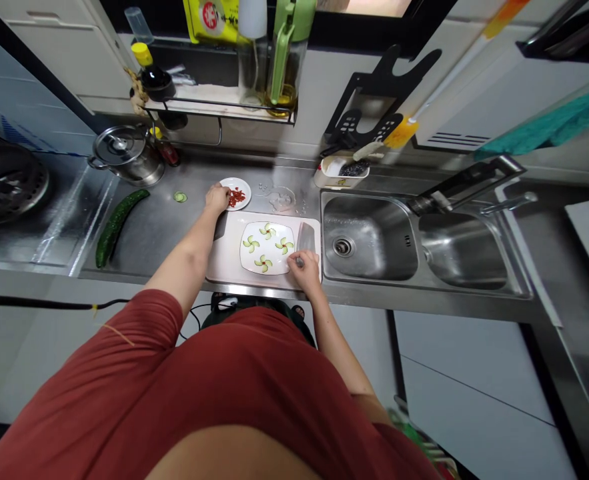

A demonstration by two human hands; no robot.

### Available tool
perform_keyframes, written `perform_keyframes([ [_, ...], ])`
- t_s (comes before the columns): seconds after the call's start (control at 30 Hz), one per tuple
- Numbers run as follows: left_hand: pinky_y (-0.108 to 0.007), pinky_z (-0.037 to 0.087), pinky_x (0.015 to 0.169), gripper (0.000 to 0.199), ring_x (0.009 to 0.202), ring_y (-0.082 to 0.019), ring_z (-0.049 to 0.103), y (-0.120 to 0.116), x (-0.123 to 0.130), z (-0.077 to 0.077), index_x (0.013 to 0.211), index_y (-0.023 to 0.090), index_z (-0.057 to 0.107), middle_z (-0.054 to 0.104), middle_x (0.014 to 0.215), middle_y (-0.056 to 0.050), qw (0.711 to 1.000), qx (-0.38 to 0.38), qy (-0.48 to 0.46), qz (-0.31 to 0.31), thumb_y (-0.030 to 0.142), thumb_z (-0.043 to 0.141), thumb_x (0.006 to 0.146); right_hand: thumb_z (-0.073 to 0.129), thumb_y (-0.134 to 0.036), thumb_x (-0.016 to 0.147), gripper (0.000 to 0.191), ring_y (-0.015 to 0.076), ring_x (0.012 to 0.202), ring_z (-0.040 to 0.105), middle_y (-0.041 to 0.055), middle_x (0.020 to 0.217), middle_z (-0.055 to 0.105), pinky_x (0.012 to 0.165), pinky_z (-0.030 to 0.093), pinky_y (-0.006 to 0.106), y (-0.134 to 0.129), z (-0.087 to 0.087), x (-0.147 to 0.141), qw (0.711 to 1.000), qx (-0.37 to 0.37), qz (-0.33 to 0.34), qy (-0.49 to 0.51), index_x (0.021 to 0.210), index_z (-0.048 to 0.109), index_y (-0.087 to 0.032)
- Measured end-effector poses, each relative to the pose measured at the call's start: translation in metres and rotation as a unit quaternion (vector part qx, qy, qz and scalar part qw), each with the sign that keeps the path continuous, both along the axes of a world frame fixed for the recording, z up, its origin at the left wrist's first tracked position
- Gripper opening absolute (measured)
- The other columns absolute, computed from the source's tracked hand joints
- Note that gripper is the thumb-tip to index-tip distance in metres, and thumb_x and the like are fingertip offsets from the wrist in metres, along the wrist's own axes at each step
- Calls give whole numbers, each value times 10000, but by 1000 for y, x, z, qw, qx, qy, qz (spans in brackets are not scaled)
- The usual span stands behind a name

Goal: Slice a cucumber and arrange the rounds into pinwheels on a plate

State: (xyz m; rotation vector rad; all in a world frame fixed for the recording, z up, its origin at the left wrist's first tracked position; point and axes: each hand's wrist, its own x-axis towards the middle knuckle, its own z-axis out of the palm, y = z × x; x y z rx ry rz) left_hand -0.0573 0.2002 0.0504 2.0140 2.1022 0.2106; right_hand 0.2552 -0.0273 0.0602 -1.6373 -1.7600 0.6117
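My left hand point(217, 199) reaches over the left rim of a small white plate point(243, 185) holding chopped red bits point(237, 196). Its fingertips are pinched together at the bits; anything between them is too small to see. Closed beside a larger white plate point(255, 266), my right hand point(305, 268) is on the handle of a knife, with a grey part showing between thumb and fingers. The knife's broad blade point(306, 237) lies flat on the pale cutting board point(215, 263). Several pinwheels of green slices point(263, 263) are set out on the larger plate.
To the left lie a whole cucumber point(119, 227) and a few cucumber slices point(180, 197). A lidded steel pot point(127, 155) stands behind them. A double sink point(369, 260) adjoins the board on the right. Bottles stand on a wall rack point(214, 109). Water drops point(281, 199) spot the counter.
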Motion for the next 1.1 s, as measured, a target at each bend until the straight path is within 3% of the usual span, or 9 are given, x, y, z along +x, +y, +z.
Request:
perform_keyframes([
  [0.33,-356,433,858,227,994,-257,542,13,2,-5,924,151,684,582,1085,-159,999,-4,-17,35,245,486,863,546,-312,852,135,229,925,517,35,861,611,907,363,376,-4,0,5,1000,3,-9,10,774,624,-234],
  [0.5,-347,426,841,105,942,-246,554,10,3,-6,798,153,659,583,1015,-138,986,61,-129,90,209,571,803,551,-306,853,127,229,915,516,37,862,609,908,360,384,-3,-3,6,1000,4,-3,14,775,622,-235],
  [0.6,-289,431,774,42,819,-188,562,7,6,-8,759,157,637,596,840,-73,937,115,-288,161,195,619,761,548,-305,853,128,231,913,510,39,860,606,894,367,384,-1,-4,4,1000,5,1,20,775,620,-233],
  [0.77,-190,405,611,71,609,-84,506,-8,17,-5,763,146,592,554,648,21,762,150,-572,264,201,633,744,545,-309,857,133,229,913,507,40,862,607,897,368,386,6,-5,-2,999,10,20,27,778,617,-231],
  [0.87,-159,356,530,126,571,-55,484,-26,22,0,799,148,591,586,689,19,689,130,-660,270,223,663,728,553,-305,852,122,229,911,509,44,880,611,903,366,388,8,-5,-5,999,13,26,34,781,616,-227],
  [0.97,-147,279,457,179,566,-44,490,-46,29,8,798,149,586,624,761,-6,647,108,-711,254,247,699,701,558,-301,848,114,231,912,510,43,874,609,907,365,392,9,-6,-7,999,12,29,38,781,614,-228],
  [1.1,-147,208,402,211,553,-43,503,-73,47,15,777,143,598,655,779,-30,642,54,-733,219,245,731,649,560,-298,848,105,233,930,512,41,879,611,923,359,398,10,-4,-11,998,18,40,46,784,610,-231],
])
